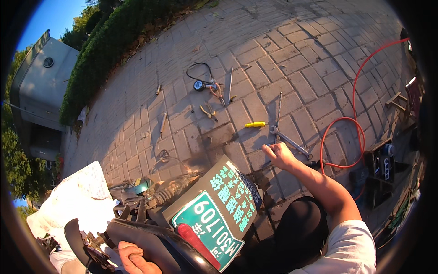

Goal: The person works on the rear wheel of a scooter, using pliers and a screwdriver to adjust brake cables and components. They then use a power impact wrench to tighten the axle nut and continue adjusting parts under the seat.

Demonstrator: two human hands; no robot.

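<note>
A two-wheeled scooter is close below me, its rear black body panel [155, 237] at the lower left. My left hand [134, 258] is on this panel, fingers curled against its edge. A green number plate [212, 228] and a red reflector [197, 246] sit beside it, over a dark mudflap [223, 178] with light lettering. My right hand [280, 156] reaches out low over the paving, fingers drawn together; what they hold, if anything, is hidden. Just beyond it lie a combination wrench [294, 144], a yellow-handled screwdriver [255, 124] and a thin metal rod [278, 109].
Pliers [210, 111], a gauge with a black hose [199, 85] and a long rod [230, 84] lie farther off on the brick paving. A red hose [337, 119] loops at the right near a dark toolbox [382, 160]. A spring shock absorber [164, 196] shows beside the mudflap.
</note>
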